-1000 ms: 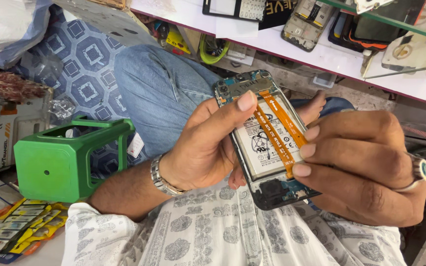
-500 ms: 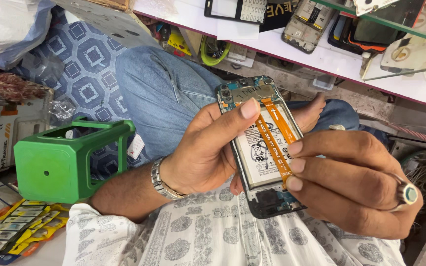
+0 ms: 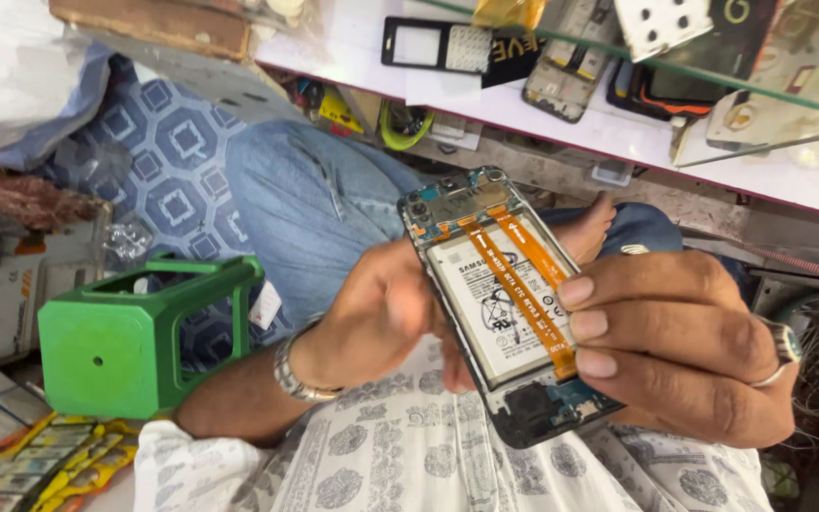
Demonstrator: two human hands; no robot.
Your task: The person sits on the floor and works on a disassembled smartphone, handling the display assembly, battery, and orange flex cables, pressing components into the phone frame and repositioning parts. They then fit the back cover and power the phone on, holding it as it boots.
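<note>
because the opened phone (image 3: 502, 303) is held in the air above the person's lap, with its back cover off and the white battery (image 3: 495, 308) and two orange flat cables (image 3: 523, 284) bare, i think a slip is the main danger: it rests only between the two hands, so a loose grip could let it fall onto the patterned cloth (image 3: 447, 465) or the floor. the right hand (image 3: 684, 351) is closed around the right edge and lower end of the phone, three fingertips (image 3: 577, 324) lying on the orange cables, and i judge that pressing or sliding there could bend or tear a cable or pull its connector. the left hand (image 3: 381, 318) is half curled behind the left edge; it seems to support the phone, but i cannot tell how firmly, as its fingers are hidden. compared with one second ago, the left thumb no longer lies across the top of the phone near the camera part, so the upper board is now fully in view. the phone has also turned a little more upright and moved lower and to the right, and the right hand has shifted with it. the green plastic stool (image 3: 135, 341) on its side has not moved.
</note>
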